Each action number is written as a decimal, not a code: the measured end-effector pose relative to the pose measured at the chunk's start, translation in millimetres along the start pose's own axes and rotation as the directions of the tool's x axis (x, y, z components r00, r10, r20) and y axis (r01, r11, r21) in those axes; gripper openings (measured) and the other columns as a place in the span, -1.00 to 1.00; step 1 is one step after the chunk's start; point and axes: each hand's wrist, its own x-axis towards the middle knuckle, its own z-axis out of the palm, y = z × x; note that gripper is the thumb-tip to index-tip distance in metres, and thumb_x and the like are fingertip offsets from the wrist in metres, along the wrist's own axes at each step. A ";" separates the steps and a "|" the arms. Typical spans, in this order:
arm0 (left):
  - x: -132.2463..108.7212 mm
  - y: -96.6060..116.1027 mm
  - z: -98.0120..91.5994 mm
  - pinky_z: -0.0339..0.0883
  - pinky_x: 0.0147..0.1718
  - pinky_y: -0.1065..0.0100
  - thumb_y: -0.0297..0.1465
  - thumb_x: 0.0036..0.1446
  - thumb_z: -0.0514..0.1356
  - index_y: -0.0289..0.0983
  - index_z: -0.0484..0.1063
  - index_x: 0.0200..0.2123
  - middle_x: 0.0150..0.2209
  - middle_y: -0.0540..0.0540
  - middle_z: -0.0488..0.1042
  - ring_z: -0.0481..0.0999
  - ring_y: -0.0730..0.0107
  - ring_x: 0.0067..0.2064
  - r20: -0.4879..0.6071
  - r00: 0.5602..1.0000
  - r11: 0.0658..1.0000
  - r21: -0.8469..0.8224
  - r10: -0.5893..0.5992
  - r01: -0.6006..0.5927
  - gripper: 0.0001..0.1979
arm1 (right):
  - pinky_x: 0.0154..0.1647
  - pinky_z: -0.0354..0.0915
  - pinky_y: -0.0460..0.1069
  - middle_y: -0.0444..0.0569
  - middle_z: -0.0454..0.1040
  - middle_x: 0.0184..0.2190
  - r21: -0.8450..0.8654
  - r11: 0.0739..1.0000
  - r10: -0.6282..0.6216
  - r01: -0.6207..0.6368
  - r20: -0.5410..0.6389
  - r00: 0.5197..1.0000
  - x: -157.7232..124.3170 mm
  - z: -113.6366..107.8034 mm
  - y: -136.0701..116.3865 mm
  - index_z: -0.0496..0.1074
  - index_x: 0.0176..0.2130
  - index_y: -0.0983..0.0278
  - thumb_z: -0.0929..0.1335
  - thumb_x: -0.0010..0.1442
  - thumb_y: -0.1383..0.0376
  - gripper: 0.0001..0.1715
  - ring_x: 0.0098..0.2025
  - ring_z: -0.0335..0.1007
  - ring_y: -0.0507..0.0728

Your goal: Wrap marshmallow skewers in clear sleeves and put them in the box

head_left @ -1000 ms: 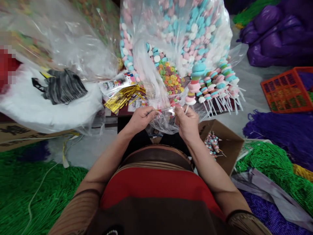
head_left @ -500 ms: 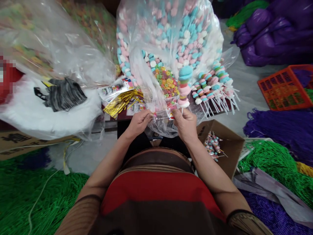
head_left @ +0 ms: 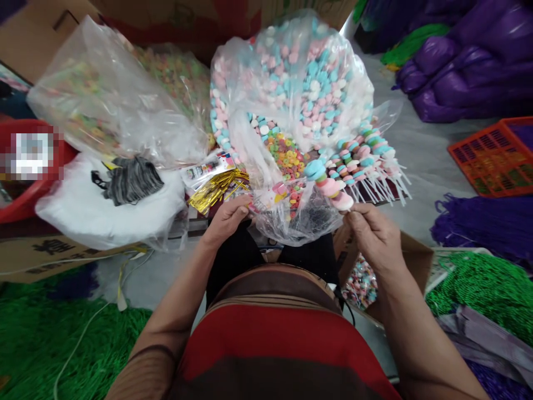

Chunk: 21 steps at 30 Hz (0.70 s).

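Note:
My right hand (head_left: 372, 236) is closed on the lower end of a candy skewer (head_left: 328, 186), a stack of blue, yellowish, pink and white sweets. The skewer tilts up and to the left. My left hand (head_left: 228, 219) pinches the edge of a small clear printed bag (head_left: 275, 195), which spreads toward the right. Behind it, ring-shaped gummies (head_left: 285, 153) lie in a large clear plastic bag. Finished-looking skewers (head_left: 362, 153) with white sticks lie in a pile at the table's right. Gold twist ties (head_left: 216, 189) rest beyond my left hand.
A big bag of marshmallow-like sweets (head_left: 320, 83) stands at the back, with bags of gummies (head_left: 120, 105) to its left. A white plastic bundle (head_left: 83, 214) carries a striped dark cloth (head_left: 135, 180). Below right, a cardboard box (head_left: 416, 261) holds wrapped sweets. An orange crate (head_left: 491, 158) is farther right.
My hands have moved apart. The right one went right and down, and the skewer turned from upright to leaning left. The printed bag is now spread out from my left hand.

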 end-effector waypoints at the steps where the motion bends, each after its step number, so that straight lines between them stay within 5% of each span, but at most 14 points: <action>1: 0.7 2.8 0.0 0.41 -0.06 0.16 0.14 0.21 0.18 -0.22 0.56 -0.44 -0.37 -0.14 0.57 0.52 0.23 -0.25 0.011 0.999 0.999 0.018 0.035 -0.036 -0.46 | -0.40 0.29 -0.01 -0.15 0.45 -0.51 -0.004 1.000 -0.013 0.013 -0.008 1.000 2.1 -2.1 0.6 0.55 -0.20 0.15 0.35 0.35 0.05 -0.73 -0.48 0.36 0.07; 7: 1.6 4.9 -1.6 0.38 0.12 0.01 0.03 0.26 0.20 -0.17 0.61 -0.37 -0.32 -0.16 0.62 0.58 0.19 -0.16 0.019 0.979 0.977 0.067 0.204 -0.204 -0.58 | -0.35 0.36 0.01 -0.14 0.51 -0.49 0.028 0.999 -0.014 0.016 -0.084 0.996 13.0 -13.6 3.6 0.59 -0.28 0.14 0.43 0.26 0.08 -0.79 -0.44 0.43 0.08; 12: 3.5 2.8 3.4 0.34 0.13 0.00 0.04 0.27 0.19 -0.14 0.61 -0.37 -0.36 -0.11 0.59 0.53 0.26 -0.23 0.099 0.944 0.931 0.161 0.315 -0.327 -0.58 | -0.52 0.17 -0.05 -0.21 0.34 -0.58 0.361 0.928 0.132 -0.088 -0.101 0.986 18.8 4.6 -6.6 0.54 -0.28 0.15 0.46 0.21 -0.03 -0.68 -0.56 0.20 0.01; 17: 10.0 8.2 9.5 0.34 0.08 0.07 -0.08 0.30 0.21 -0.10 0.62 -0.30 -0.37 -0.05 0.58 0.51 0.32 -0.27 0.160 0.861 0.819 0.265 0.483 -0.509 -0.72 | -0.63 -0.19 -0.07 -0.33 0.08 -0.67 0.598 0.755 0.290 -0.267 0.060 0.955 26.8 44.2 -37.2 0.49 -0.35 0.21 0.55 0.05 -0.06 -0.57 -0.66 -0.15 -0.09; 21: 12.3 11.9 7.1 0.37 0.06 0.11 -0.15 0.32 0.22 -0.13 0.60 -0.27 -0.37 -0.01 0.57 0.52 0.37 -0.27 0.213 0.791 0.696 0.381 0.574 -0.608 -0.76 | -0.62 -0.27 -0.08 -0.36 0.04 -0.68 0.636 0.658 0.317 -0.403 0.251 0.914 30.5 51.7 -50.5 0.53 -0.29 0.25 0.58 -0.01 -0.04 -0.53 -0.67 -0.22 -0.12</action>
